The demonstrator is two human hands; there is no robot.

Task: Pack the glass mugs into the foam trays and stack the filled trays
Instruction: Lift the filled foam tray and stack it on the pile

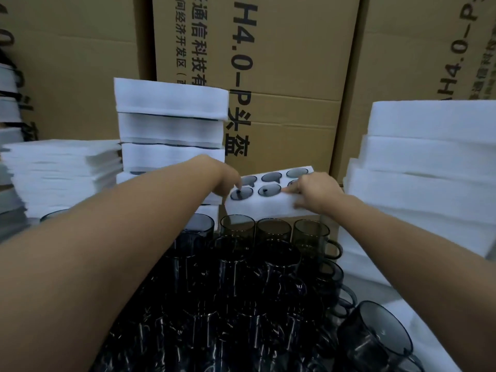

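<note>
The filled foam tray [257,208] is at far centre, beyond the loose glass mugs [273,230]. The left hand [228,177] and right hand [316,191] clasp its ends. Soft foam will likely sag under heavy, fragile glass, so support both ends from underneath.

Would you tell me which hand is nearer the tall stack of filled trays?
Left. The left hand is just beside the stack of filled trays, at the left end of the foam tray; the right hand holds its right end, farther away.

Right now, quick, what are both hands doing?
Left hand: fingertips in a corner pocket of the tray; grip cannot be told.
Right hand: pinches the tray's near edge.
</note>
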